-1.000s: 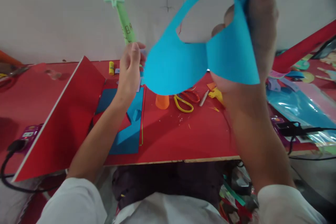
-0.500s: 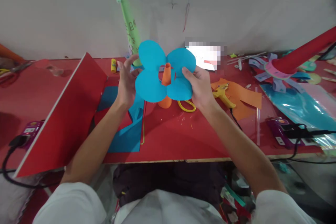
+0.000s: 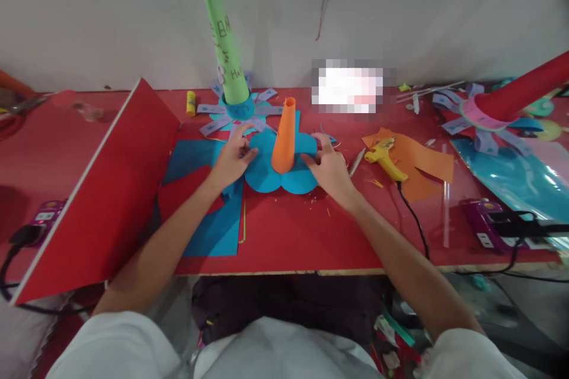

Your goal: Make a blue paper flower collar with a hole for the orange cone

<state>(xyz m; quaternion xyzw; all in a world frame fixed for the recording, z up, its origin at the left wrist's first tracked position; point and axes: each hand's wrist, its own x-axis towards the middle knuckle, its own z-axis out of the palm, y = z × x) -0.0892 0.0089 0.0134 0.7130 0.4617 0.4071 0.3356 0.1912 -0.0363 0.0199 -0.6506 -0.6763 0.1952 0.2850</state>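
A blue four-petal paper flower [image 3: 263, 176] lies low at the table's middle, around the lower part of an upright orange paper cone [image 3: 284, 139]. At the flower's left edge, my left hand [image 3: 233, 159] has its fingers curled and its thumb on a petal. My right hand [image 3: 329, 167] holds the right edge between thumb and fingers. The fingertips beneath the petals are hidden.
Behind stands a green paper tube [image 3: 226, 47] on a blue base. A red board [image 3: 106, 189] leans at left over blue sheets [image 3: 213, 237]. At right are a yellow glue gun [image 3: 386, 159], orange paper [image 3: 427, 160], a power strip [image 3: 482, 225] and a red tube [image 3: 524, 86].
Both hands have lowered the blue flower from in front of the green tube to around the orange cone. The flower now lies flatter, and more of the cone sticks up through it.
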